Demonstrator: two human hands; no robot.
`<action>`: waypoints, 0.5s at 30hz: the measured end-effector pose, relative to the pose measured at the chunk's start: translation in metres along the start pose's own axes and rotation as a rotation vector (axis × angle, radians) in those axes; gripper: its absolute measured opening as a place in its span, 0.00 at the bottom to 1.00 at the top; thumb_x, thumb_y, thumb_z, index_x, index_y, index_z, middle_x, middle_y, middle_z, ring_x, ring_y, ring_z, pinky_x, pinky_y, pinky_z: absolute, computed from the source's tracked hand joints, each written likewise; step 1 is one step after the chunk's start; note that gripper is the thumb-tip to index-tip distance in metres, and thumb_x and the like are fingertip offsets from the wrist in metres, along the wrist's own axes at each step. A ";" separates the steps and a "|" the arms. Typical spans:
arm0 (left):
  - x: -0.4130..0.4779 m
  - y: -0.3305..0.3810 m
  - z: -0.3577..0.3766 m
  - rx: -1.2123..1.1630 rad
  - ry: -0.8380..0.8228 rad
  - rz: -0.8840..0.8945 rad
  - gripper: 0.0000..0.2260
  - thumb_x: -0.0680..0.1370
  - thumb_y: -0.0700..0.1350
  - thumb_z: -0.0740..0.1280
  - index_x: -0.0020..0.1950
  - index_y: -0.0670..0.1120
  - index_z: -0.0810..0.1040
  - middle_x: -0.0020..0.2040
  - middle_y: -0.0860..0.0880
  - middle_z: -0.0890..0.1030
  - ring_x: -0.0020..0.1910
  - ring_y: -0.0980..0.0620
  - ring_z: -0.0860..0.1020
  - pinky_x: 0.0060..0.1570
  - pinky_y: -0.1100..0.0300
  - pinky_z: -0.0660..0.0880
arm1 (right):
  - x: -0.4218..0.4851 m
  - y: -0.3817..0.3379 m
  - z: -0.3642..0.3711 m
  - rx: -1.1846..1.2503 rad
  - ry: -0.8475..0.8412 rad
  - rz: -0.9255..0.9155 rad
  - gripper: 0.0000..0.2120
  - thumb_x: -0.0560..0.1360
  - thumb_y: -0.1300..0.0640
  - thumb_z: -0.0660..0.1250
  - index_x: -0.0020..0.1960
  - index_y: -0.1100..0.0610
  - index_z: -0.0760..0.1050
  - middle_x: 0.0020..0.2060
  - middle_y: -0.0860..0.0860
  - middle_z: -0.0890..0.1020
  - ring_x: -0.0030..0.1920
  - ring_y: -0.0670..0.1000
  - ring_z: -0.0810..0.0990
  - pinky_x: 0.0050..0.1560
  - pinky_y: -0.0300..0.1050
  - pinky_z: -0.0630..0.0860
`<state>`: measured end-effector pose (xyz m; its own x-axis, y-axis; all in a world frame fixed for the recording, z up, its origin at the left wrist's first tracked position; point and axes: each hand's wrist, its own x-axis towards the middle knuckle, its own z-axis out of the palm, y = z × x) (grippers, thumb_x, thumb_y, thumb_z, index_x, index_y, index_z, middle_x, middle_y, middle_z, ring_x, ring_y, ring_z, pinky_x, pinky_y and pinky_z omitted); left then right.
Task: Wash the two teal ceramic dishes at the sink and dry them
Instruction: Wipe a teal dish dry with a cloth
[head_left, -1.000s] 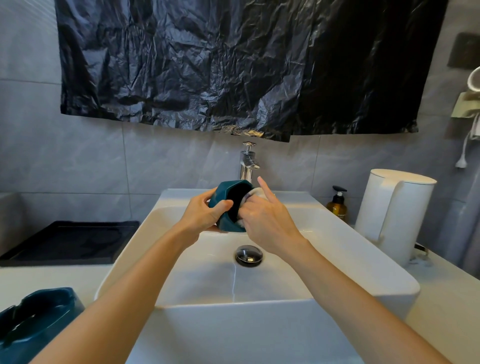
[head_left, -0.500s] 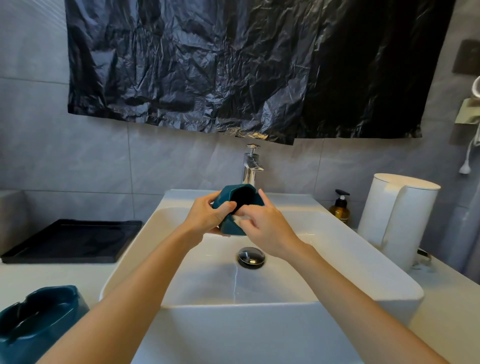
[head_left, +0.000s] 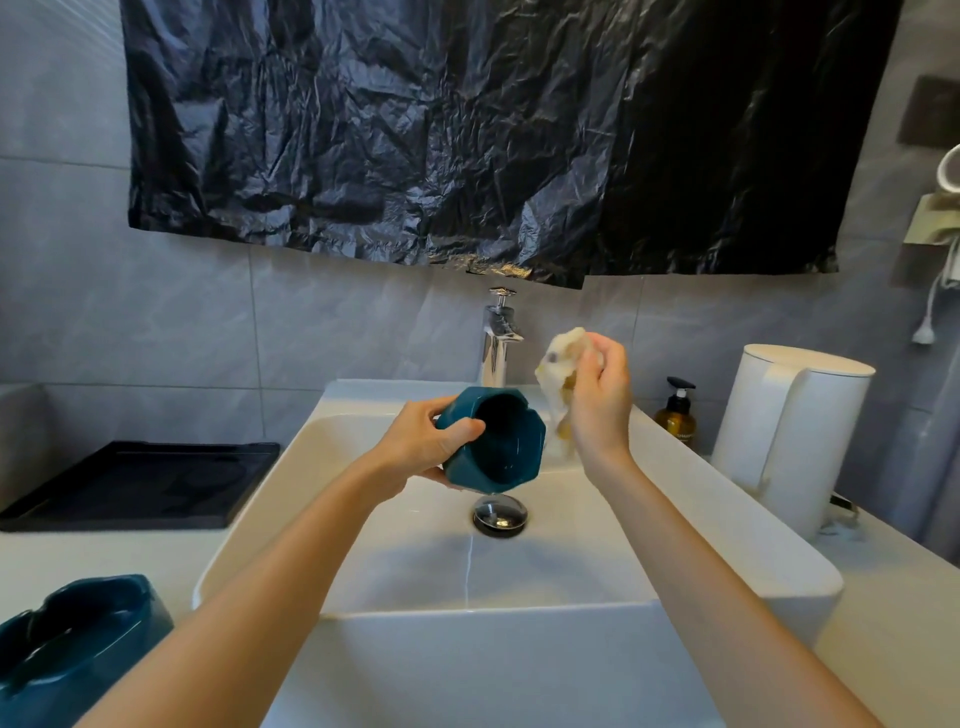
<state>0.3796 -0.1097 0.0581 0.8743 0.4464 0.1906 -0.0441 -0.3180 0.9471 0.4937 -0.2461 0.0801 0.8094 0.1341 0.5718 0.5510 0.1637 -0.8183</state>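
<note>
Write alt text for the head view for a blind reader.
Over a white sink, the left hand holds a teal dish on its side; the right hand holds a pale cloth near the tap. A second teal dish sits lower left.

Two bare arms show from the lower edge of the view up to the wrists. The left forearm (head_left: 270, 587) and the right forearm (head_left: 696, 571) are slim, smooth and uncovered along all the length that shows, with only skin at both wrists. The left grip (head_left: 415, 447) and the right grip (head_left: 597, 410) are bare hands with slender fingers. The nails are too small to make out clearly.
</note>
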 end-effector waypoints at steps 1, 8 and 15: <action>0.000 0.000 0.000 0.007 0.004 0.006 0.12 0.78 0.43 0.65 0.62 0.50 0.75 0.52 0.45 0.80 0.48 0.46 0.80 0.37 0.54 0.82 | -0.002 0.002 0.002 -0.018 -0.082 -0.020 0.12 0.83 0.54 0.54 0.64 0.52 0.69 0.60 0.51 0.74 0.56 0.48 0.73 0.52 0.34 0.73; 0.000 -0.004 -0.001 0.118 0.085 0.156 0.12 0.75 0.41 0.69 0.58 0.51 0.77 0.46 0.50 0.80 0.47 0.49 0.80 0.41 0.57 0.81 | -0.026 0.010 0.013 -0.219 -0.588 -0.312 0.16 0.76 0.59 0.60 0.62 0.47 0.71 0.56 0.47 0.76 0.57 0.45 0.73 0.56 0.43 0.74; -0.003 -0.005 0.003 0.155 0.003 0.172 0.16 0.75 0.40 0.69 0.62 0.48 0.76 0.48 0.50 0.80 0.48 0.50 0.78 0.40 0.61 0.79 | -0.016 0.015 0.002 -0.470 -0.667 -0.488 0.21 0.74 0.68 0.61 0.61 0.49 0.72 0.56 0.45 0.76 0.57 0.46 0.71 0.56 0.43 0.72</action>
<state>0.3784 -0.1119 0.0522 0.8591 0.3767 0.3464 -0.1170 -0.5144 0.8495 0.4885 -0.2441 0.0589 0.2657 0.7088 0.6534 0.9405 -0.0416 -0.3373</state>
